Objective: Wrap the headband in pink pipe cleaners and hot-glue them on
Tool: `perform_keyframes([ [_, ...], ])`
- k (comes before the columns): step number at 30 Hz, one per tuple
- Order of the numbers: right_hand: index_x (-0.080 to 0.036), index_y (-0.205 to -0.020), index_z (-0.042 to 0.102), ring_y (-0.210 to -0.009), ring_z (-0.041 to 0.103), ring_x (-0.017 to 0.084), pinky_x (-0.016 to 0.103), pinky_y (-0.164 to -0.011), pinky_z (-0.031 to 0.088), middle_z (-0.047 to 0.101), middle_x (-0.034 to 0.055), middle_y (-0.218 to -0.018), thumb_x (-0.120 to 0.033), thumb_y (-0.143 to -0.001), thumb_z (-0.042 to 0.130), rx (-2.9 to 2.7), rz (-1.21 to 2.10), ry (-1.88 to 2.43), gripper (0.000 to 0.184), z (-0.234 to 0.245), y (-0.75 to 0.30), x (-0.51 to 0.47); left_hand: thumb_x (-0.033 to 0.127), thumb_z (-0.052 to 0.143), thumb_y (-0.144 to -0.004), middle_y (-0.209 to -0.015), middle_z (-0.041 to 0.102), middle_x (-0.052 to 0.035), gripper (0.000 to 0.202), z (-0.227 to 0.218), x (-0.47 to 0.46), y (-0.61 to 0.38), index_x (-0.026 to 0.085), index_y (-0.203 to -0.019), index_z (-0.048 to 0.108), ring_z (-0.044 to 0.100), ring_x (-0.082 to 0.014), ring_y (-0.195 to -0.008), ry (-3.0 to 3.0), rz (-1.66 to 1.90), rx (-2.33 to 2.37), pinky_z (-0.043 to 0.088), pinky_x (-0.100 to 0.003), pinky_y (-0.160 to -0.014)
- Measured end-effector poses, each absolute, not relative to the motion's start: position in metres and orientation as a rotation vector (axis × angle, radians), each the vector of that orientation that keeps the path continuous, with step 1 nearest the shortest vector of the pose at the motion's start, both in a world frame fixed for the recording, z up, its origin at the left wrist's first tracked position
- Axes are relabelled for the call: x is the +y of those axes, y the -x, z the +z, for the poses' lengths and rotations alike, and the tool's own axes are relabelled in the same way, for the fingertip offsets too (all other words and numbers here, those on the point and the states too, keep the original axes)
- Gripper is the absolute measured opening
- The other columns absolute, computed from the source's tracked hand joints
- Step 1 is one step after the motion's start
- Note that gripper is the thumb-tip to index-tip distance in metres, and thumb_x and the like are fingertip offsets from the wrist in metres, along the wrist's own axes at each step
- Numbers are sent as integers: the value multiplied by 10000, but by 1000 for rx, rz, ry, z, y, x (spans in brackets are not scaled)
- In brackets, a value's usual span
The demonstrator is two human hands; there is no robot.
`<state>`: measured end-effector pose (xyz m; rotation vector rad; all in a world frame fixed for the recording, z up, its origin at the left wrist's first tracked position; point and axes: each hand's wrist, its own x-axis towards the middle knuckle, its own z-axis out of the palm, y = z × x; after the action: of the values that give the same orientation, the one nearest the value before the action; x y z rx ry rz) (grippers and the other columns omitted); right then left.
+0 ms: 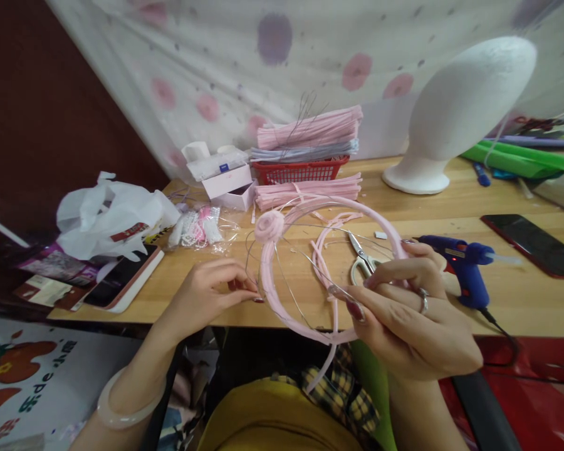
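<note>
A hoop wrapped in pale pink fuzzy strips point(269, 285) is held up over the table's front edge, with a coiled pink rosette point(269, 226) at its upper left. Fingers of my right hand point(413, 307) are closed round the hoop's right side, and the thumb and a finger pinch a thin wire near its middle. Loops of thin wire point(292, 289) cross the hoop and stick out past its left side. Beside that left side, my left hand point(216, 288) is closed in a pinch at the wire. A pink strip point(323, 369) hangs below the hoop.
Scissors point(361, 254) lie behind the hoop. A blue glue gun point(467, 266) and a phone point(536, 244) are at right. A white foam head point(465, 106) stands behind. Pink strips fill a red basket point(301, 171). A plastic bag point(108, 216) and another phone point(122, 279) lie left.
</note>
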<state>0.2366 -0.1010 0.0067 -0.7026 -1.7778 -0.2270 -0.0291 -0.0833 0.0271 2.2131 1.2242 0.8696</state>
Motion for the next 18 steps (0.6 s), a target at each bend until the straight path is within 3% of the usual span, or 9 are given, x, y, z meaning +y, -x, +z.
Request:
perform_keyframes([
  [5,-226,-926,760,-606,546,137,343,-742,483,537,-58,-523,-81,-817,696,-1598,-297,739,192,-3,-237,-86,285,797,-756,-712,747,0,156,32,-90,36,216,-642,716,685,-130,-664,-2153,1020,1070,535,-236,-647],
  [9,-255,-902,793,-562,532,122,274,-590,444,557,-50,-548,-72,-813,704,-1306,-228,833,222,-16,-238,-70,304,797,-760,-780,761,2,140,32,-89,54,244,-663,714,701,-159,-754,-2049,1339,1021,569,-293,-713],
  [14,-181,-879,807,-596,554,132,268,-575,412,622,-3,-632,-258,-854,717,-1033,-45,972,121,-28,-245,-62,215,686,-861,-785,764,21,132,25,-84,70,252,-751,748,703,-178,-778,-1937,1438,1078,574,-320,-760],
  [18,-175,-832,801,-616,520,134,286,-634,400,567,-14,-603,-411,-876,676,-867,43,1080,271,-27,-243,-62,374,627,-900,-699,724,-22,253,13,-82,63,204,-719,680,659,-171,-659,-1719,1478,1074,541,-282,-607],
])
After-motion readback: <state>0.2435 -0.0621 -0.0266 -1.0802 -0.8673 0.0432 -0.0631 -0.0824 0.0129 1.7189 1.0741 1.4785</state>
